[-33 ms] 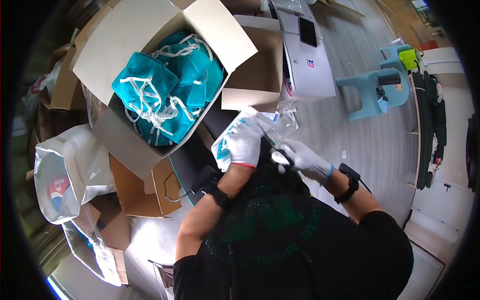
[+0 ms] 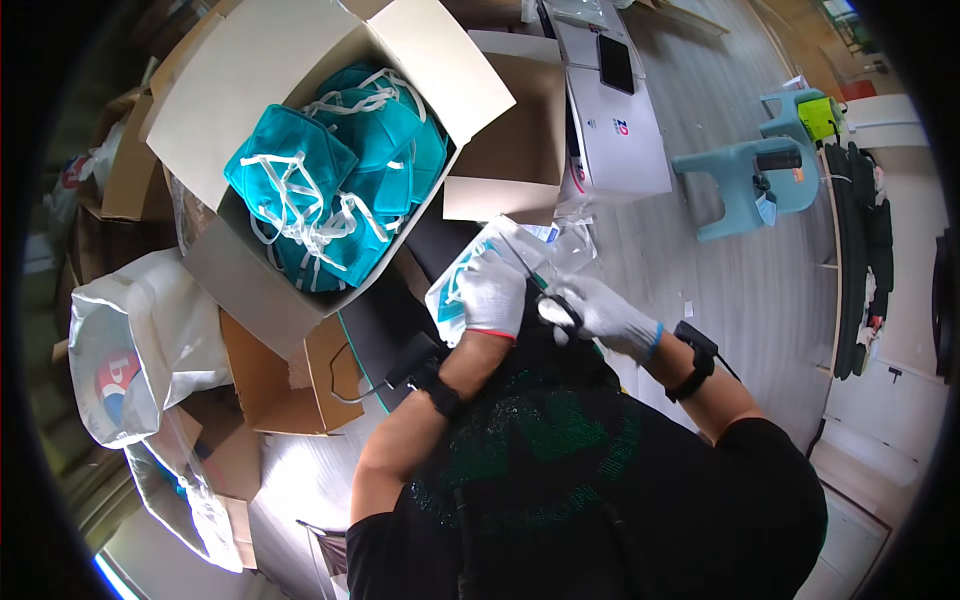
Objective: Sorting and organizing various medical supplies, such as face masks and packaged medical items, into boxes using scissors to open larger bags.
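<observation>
My left hand (image 2: 494, 292), in a white knit glove with a red cuff edge, is closed on a clear plastic packet (image 2: 445, 300). Something teal with white straps, like the masks in the box, shows inside it. Gloved too, with a blue cuff edge, my right hand (image 2: 592, 312) grips a pair of scissors (image 2: 566, 306) by its dark handles. The blades point up and left at the packet's upper right part; whether they touch the film I cannot tell. Teal masks (image 2: 290, 165) with white straps lie heaped in an open cardboard box (image 2: 390, 250) up and left of my hands.
Another open carton (image 2: 505, 125) stands right of the mask box. Clear plastic wrappers (image 2: 573, 245) lie beyond my right hand. A phone (image 2: 615, 64) rests on a white box (image 2: 618, 150). At left are a white sack (image 2: 180, 320) and an empty carton (image 2: 290, 385). A light-blue stool (image 2: 730, 185) stands right.
My left hand and the packet have shifted slightly to the right. The scissors and my right hand have moved slightly left, and the blades show more plainly against the packet.
</observation>
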Demonstrator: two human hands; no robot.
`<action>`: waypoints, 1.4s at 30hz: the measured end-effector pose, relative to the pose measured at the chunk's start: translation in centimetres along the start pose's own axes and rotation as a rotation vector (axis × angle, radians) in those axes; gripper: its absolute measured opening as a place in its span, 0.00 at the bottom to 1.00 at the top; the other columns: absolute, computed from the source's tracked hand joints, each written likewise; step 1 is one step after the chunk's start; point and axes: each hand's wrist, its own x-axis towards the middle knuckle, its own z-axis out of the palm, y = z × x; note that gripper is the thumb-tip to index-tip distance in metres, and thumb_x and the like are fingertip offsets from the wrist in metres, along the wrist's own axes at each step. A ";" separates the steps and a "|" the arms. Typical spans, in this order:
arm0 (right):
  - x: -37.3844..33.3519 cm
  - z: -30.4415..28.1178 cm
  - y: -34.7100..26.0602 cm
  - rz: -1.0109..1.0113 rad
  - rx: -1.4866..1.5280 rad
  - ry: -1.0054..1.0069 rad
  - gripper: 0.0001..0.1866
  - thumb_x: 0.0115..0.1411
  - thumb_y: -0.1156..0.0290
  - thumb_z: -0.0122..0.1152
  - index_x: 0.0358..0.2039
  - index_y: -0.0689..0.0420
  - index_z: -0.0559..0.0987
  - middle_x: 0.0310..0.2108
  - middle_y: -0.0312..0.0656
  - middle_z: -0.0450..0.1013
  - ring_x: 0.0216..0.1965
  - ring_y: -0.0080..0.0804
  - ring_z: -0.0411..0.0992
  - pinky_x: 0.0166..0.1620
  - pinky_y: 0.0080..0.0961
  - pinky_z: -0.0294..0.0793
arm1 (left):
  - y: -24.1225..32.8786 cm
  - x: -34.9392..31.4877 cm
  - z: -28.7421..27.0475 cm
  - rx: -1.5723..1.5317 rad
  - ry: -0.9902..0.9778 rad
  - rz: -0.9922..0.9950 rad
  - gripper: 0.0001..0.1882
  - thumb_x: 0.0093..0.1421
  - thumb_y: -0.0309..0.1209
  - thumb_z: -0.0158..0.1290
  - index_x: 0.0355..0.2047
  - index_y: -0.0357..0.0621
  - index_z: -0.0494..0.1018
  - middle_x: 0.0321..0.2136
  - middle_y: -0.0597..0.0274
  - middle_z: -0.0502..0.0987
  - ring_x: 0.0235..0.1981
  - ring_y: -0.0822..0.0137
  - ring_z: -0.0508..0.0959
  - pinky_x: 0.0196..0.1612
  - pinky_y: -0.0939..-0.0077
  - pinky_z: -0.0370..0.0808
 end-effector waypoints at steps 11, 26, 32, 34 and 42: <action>-0.5 0.8 0.8 -0.091 -0.108 0.224 0.11 0.59 0.73 0.66 0.42 0.64 0.79 0.31 0.38 0.74 0.22 0.19 0.70 0.25 0.18 0.70 | -2.5 1.1 -2.0 -0.511 -0.163 -0.051 0.05 0.55 0.29 0.56 0.28 0.41 0.78 0.28 0.49 0.78 0.33 0.51 0.81 0.34 0.56 0.78; -0.4 -10.3 -3.4 -0.477 -0.741 0.870 0.22 0.45 0.65 0.77 0.38 0.57 0.77 0.35 0.46 0.76 0.38 0.38 0.77 0.42 0.32 0.76 | -9.0 0.0 -1.9 -0.955 -0.353 -0.188 0.19 0.52 0.44 0.62 0.26 0.38 0.79 0.25 0.46 0.79 0.30 0.45 0.80 0.35 0.57 0.76; 8.0 -16.4 -7.2 -0.036 -1.391 0.938 0.18 0.50 0.60 0.70 0.39 0.57 0.81 0.39 0.54 0.77 0.45 0.51 0.76 0.48 0.42 0.76 | -8.4 0.1 -3.6 -0.911 -0.355 -0.093 0.17 0.55 0.45 0.59 0.30 0.42 0.80 0.29 0.46 0.79 0.34 0.44 0.80 0.38 0.55 0.76; 9.4 -17.7 -7.2 -0.094 -1.480 0.870 0.17 0.51 0.63 0.66 0.40 0.58 0.81 0.41 0.56 0.76 0.46 0.53 0.76 0.49 0.43 0.76 | -8.8 0.0 -4.4 -0.932 -0.354 -0.125 0.17 0.55 0.45 0.59 0.30 0.42 0.80 0.29 0.46 0.78 0.34 0.45 0.79 0.37 0.55 0.76; 8.0 -11.8 -12.1 -0.338 -1.508 0.649 0.21 0.55 0.60 0.65 0.47 0.57 0.80 0.44 0.52 0.77 0.46 0.51 0.76 0.47 0.41 0.76 | -10.4 0.3 -3.7 -1.027 -0.411 -0.205 0.19 0.53 0.45 0.60 0.28 0.39 0.78 0.30 0.45 0.78 0.34 0.44 0.79 0.38 0.56 0.75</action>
